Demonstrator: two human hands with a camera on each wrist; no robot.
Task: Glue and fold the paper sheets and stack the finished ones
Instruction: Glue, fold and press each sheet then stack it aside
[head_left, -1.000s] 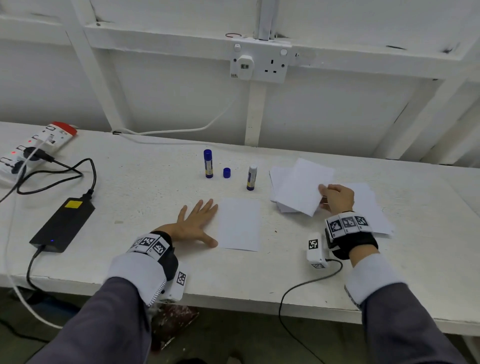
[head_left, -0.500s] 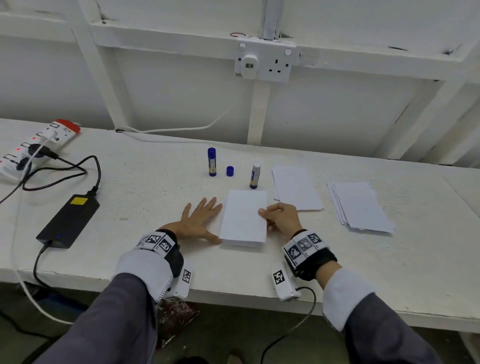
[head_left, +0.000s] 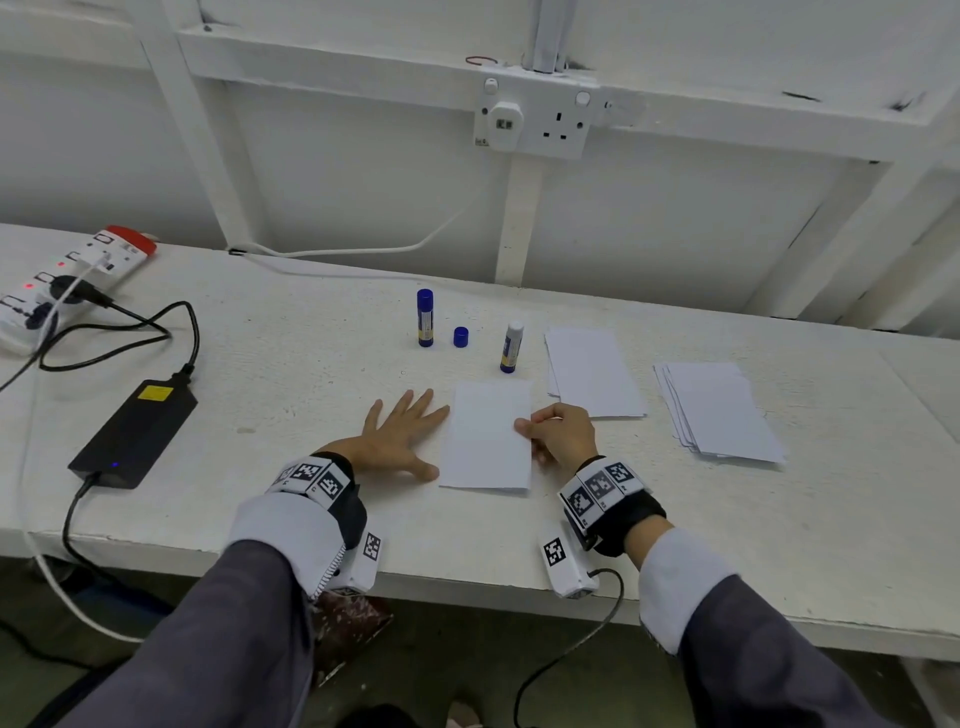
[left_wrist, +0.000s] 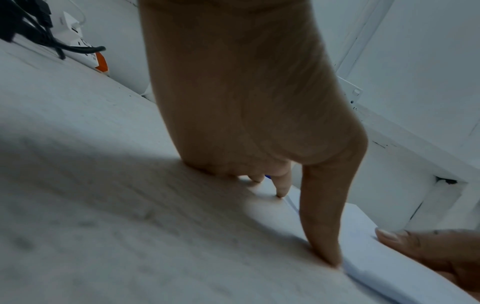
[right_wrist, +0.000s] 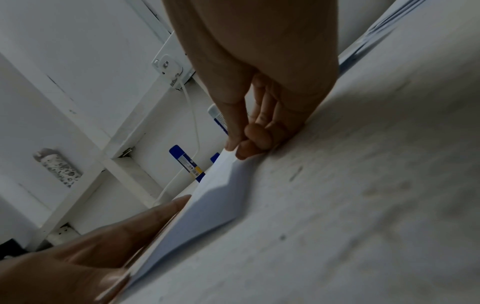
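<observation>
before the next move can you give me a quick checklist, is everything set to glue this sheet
1. Sheet in front of the person, lying on the table: ok.
2. Left hand flat on the table beside the sheet's left edge, fingers straight: ok.
3. Right hand free to fetch glue: not ok, it pinches the sheet's right edge.
4. Open glue stick upright behind the sheet, its cap off beside it: ok.
5. Capped glue stick upright, apart from the work: ok.
6. Whether glue is already on the sheet: cannot tell.
</observation>
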